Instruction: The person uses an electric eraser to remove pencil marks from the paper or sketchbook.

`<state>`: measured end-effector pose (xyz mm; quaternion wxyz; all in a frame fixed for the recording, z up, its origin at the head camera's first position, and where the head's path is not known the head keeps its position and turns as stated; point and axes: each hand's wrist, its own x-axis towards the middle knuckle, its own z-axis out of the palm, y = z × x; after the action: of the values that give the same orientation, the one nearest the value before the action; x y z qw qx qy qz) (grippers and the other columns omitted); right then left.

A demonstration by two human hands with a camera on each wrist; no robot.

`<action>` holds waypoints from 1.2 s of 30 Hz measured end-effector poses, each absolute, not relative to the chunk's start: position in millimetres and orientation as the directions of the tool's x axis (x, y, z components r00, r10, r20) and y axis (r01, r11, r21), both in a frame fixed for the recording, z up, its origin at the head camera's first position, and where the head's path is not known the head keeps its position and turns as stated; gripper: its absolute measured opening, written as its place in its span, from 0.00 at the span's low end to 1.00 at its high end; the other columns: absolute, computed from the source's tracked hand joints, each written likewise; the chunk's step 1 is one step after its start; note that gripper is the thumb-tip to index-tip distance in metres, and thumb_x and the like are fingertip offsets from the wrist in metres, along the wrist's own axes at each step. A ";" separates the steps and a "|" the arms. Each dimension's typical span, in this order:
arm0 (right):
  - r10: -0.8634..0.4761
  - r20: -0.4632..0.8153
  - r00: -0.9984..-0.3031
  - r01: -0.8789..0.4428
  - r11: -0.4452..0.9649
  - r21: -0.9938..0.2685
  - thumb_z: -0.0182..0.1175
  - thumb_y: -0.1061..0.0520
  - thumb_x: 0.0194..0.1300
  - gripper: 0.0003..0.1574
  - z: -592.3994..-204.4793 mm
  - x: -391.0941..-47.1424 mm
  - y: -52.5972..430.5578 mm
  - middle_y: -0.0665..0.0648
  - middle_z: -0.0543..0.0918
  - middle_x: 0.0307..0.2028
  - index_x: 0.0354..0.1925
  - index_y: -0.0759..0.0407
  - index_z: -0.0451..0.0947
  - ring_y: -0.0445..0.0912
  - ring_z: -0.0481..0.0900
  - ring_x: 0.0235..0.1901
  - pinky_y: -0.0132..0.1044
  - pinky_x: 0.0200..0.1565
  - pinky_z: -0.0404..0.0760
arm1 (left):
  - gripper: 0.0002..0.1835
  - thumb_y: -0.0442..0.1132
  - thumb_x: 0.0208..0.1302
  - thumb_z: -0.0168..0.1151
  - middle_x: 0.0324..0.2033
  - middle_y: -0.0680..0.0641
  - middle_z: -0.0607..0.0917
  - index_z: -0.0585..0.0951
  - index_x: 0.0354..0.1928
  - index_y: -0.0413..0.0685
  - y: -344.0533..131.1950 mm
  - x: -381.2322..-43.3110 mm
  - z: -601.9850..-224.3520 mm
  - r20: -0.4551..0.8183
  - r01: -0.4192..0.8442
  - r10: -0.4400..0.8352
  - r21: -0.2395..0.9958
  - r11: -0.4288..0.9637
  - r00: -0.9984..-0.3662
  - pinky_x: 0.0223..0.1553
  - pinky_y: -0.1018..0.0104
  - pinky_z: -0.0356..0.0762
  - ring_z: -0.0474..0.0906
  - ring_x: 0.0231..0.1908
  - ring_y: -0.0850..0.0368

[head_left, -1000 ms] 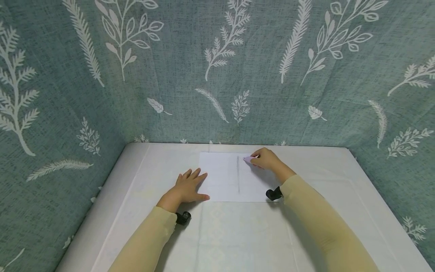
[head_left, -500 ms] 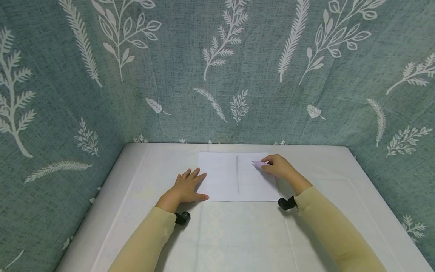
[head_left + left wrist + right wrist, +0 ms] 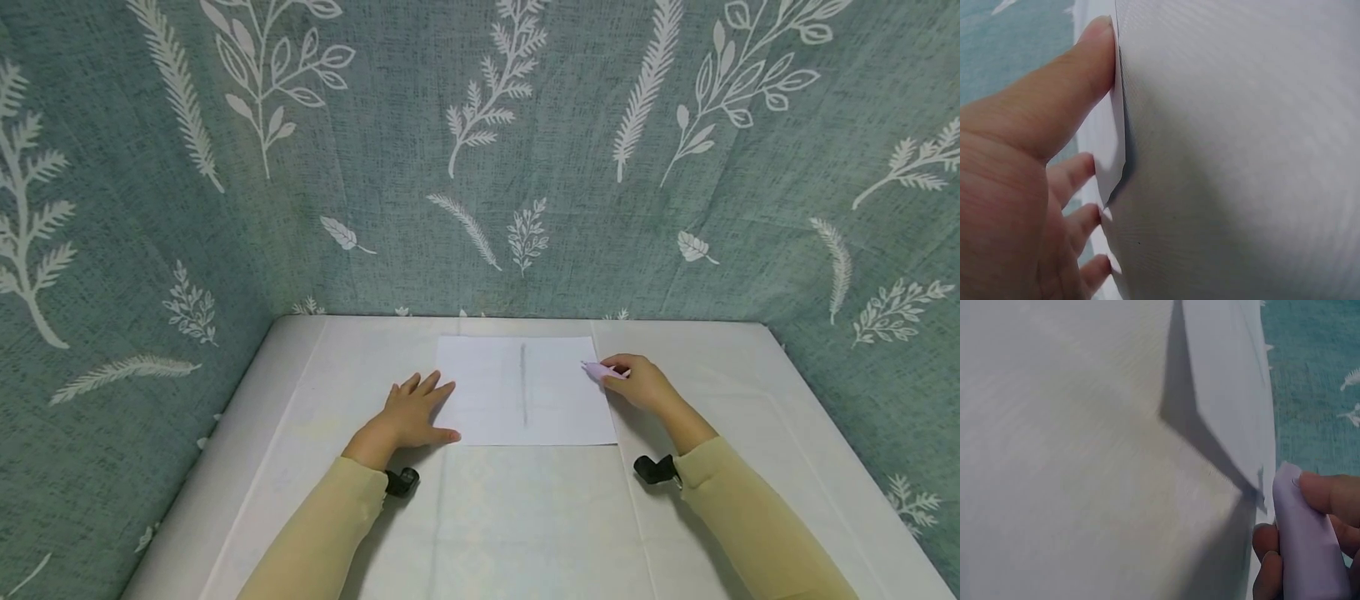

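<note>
A white sheet of paper (image 3: 480, 392) lies on the white-covered table, with a straight grey line (image 3: 524, 387) down its middle. My left hand (image 3: 408, 414) is spread at the paper's left edge, fingers apart; in the left wrist view its thumb (image 3: 1094, 50) rests on that edge. My right hand (image 3: 641, 386) pinches a lavender pen-shaped tool (image 3: 606, 372), its narrow tip pointing left over the paper's right edge. The right wrist view shows the smooth lavender body (image 3: 1307, 544) between thumb and fingers, but not the tip. The paper's near right corner (image 3: 1194, 394) casts a shadow there.
The white tablecloth (image 3: 525, 517) has fold creases. Green-blue fabric (image 3: 480, 167) with white leaf prints hangs behind the table and on both sides. A black wrist camera (image 3: 654, 469) sits at the right cuff, another black camera (image 3: 402, 482) at the left.
My right hand has drawn back rightward and toward me with the lavender tool, from beside the grey line to the paper's right edge. My left hand has stayed in place.
</note>
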<state>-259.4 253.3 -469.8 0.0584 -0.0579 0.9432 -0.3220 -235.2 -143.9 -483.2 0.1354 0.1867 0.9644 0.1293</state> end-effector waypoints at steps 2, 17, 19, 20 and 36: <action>-0.133 -0.065 -0.989 -0.065 0.784 -0.618 0.59 0.54 0.62 0.21 -471.0 -257.0 256.9 0.63 0.78 0.43 0.52 0.61 0.76 0.53 0.75 0.39 0.42 0.36 0.75 | 0.50 0.70 0.46 0.61 0.71 0.46 0.49 0.57 0.70 0.61 -143.8 -235.4 -483.6 -0.210 0.323 0.393 0.302 0.897 -0.895 0.62 0.35 0.37 0.39 0.69 0.37; -0.104 -0.071 -0.992 -0.037 0.782 -0.622 0.57 0.53 0.64 0.23 -478.3 -244.3 270.9 0.65 0.78 0.43 0.54 0.63 0.73 0.54 0.75 0.41 0.47 0.40 0.74 | 0.49 0.67 0.47 0.62 0.71 0.44 0.50 0.58 0.70 0.58 -143.3 -233.3 -480.6 -0.197 0.329 0.405 0.329 0.885 -0.893 0.62 0.34 0.38 0.40 0.68 0.36; -0.102 -0.068 -0.992 -0.038 0.782 -0.623 0.57 0.53 0.64 0.22 -479.2 -243.5 271.3 0.64 0.78 0.42 0.54 0.63 0.73 0.54 0.75 0.40 0.47 0.40 0.74 | 0.49 0.68 0.48 0.62 0.71 0.44 0.50 0.58 0.70 0.58 -143.2 -233.1 -480.7 -0.201 0.328 0.403 0.323 0.888 -0.893 0.62 0.34 0.38 0.40 0.68 0.37; -0.102 -0.064 -0.993 -0.041 0.781 -0.623 0.57 0.53 0.64 0.22 -479.6 -243.4 271.3 0.64 0.78 0.41 0.53 0.63 0.73 0.54 0.75 0.40 0.47 0.40 0.73 | 0.49 0.68 0.47 0.62 0.71 0.44 0.50 0.58 0.70 0.58 -142.9 -232.9 -480.3 -0.201 0.328 0.402 0.322 0.888 -0.893 0.62 0.34 0.38 0.41 0.68 0.37; -0.038 -0.126 -0.991 0.052 0.766 -0.640 0.57 0.51 0.64 0.23 -477.3 -243.0 275.4 0.64 0.78 0.43 0.53 0.63 0.74 0.54 0.74 0.41 0.48 0.43 0.72 | 0.50 0.67 0.45 0.64 0.71 0.45 0.51 0.59 0.70 0.59 -142.2 -235.4 -480.3 -0.203 0.312 0.387 0.321 0.894 -0.899 0.62 0.34 0.39 0.41 0.68 0.37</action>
<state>-243.0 275.4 -477.3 0.0657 0.0037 0.9375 -0.3418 -235.4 -142.2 -480.3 0.1321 0.1812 0.9642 0.1415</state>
